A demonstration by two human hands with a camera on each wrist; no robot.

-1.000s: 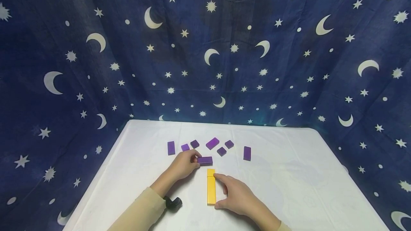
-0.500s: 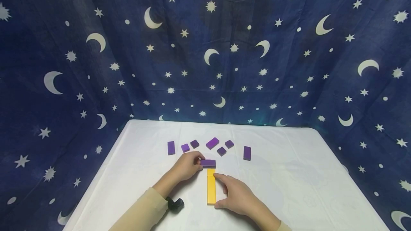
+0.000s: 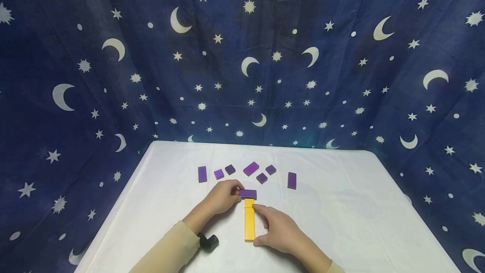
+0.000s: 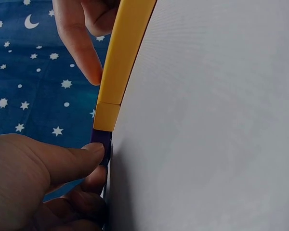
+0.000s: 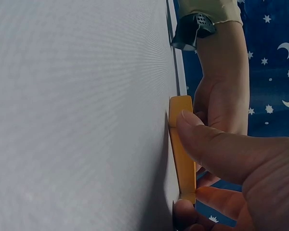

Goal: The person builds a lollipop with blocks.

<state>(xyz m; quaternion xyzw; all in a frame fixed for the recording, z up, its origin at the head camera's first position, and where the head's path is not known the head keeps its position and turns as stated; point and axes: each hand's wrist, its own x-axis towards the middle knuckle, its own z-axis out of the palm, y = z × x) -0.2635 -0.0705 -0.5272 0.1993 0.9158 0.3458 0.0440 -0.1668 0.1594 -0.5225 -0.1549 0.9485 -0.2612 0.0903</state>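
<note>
My left hand [image 3: 222, 196] pinches a purple rectangular block [image 3: 248, 194] by its left end. That block lies crosswise at the far end of a yellow row, apparently touching it in the left wrist view. The row joins a short yellow block [image 3: 249, 202] to a long yellow block [image 3: 249, 224] in line. My right hand [image 3: 278, 230] holds the long yellow block from the right, its index fingertip by the seam and its thumb at the near end. In the right wrist view, the thumb [image 5: 207, 137] covers part of the yellow side.
Several loose purple blocks lie across the back of the white table [image 3: 333, 222], including an upright-turned one [image 3: 291, 180] on the right and another [image 3: 202, 174] on the left. A starry blue curtain [image 3: 227, 45] surrounds the table. A black wrist camera [image 3: 208, 242] hangs below the left sleeve.
My left hand has slid the purple block right and slightly nearer, up to the far end of the yellow row. The right hand and yellow blocks have stayed in place.
</note>
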